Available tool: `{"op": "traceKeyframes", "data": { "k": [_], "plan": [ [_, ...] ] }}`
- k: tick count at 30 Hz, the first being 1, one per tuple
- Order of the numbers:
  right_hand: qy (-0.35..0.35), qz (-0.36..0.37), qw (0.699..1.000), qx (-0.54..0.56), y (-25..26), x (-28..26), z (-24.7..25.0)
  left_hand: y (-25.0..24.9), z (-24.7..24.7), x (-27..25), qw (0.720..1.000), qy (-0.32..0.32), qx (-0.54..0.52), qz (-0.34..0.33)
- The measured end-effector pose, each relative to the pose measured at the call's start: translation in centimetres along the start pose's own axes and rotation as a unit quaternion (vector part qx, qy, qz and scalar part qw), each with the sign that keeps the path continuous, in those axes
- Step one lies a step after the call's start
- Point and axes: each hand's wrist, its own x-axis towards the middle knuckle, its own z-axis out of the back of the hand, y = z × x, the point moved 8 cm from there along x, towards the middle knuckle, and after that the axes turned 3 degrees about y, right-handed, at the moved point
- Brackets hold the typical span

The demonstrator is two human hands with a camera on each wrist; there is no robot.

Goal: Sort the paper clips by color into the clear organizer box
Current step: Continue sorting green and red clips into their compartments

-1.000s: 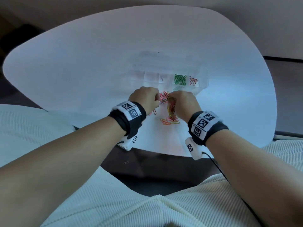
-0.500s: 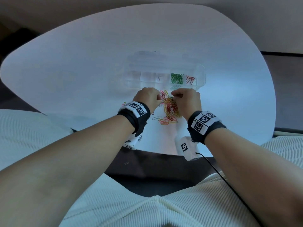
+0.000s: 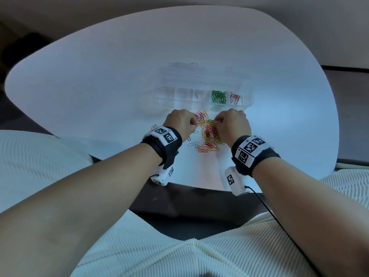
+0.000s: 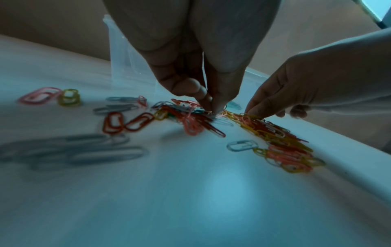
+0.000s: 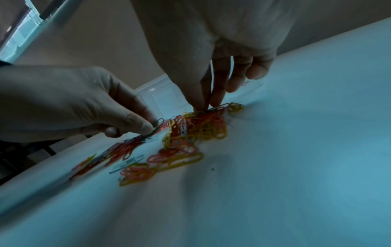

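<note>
Loose heap of coloured wire paper clips (image 3: 209, 134) on white rounded desk (image 3: 99, 76), near edge, just near of clear plastic organizer box (image 3: 247, 92). Green clips (image 3: 218, 96) fill one box compartment, few red clips (image 3: 235, 97) in compartment right of it. Left hand (image 3: 180, 123) at heap's left, fingers (image 4: 217, 100) curled, pinching green clip (image 5: 157, 124). Right hand (image 3: 232, 124) at heap's right, fingers (image 5: 215, 97) pinched down into yellow-red tangle; exact clip held cannot be told.
</note>
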Motion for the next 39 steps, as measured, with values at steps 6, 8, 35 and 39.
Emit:
{"op": "traceKeyframes", "data": {
  "k": [6, 8, 35, 39],
  "plan": [
    [0.012, 0.006, 0.999, -0.049, 0.5, -0.2, -0.6, 1.5, 0.5, -1.3, 0.988, -0.053, -0.142, 0.029],
    [0.001, 0.01, 0.999, -0.04, 0.4, -0.4, -0.4, 2.1, 0.6, -1.6, 0.978, -0.058, -0.196, 0.044],
    [0.167, -0.195, 0.665, 0.701, -3.3, -2.2, -1.0, 1.9, 1.1, -3.1, 0.669, 0.064, -0.724, 0.16],
    [0.115, -0.171, 0.817, 0.539, -4.0, -1.2, -0.1, 3.0, 1.4, -2.3, 0.846, 0.008, -0.507, 0.162]
  ]
}}
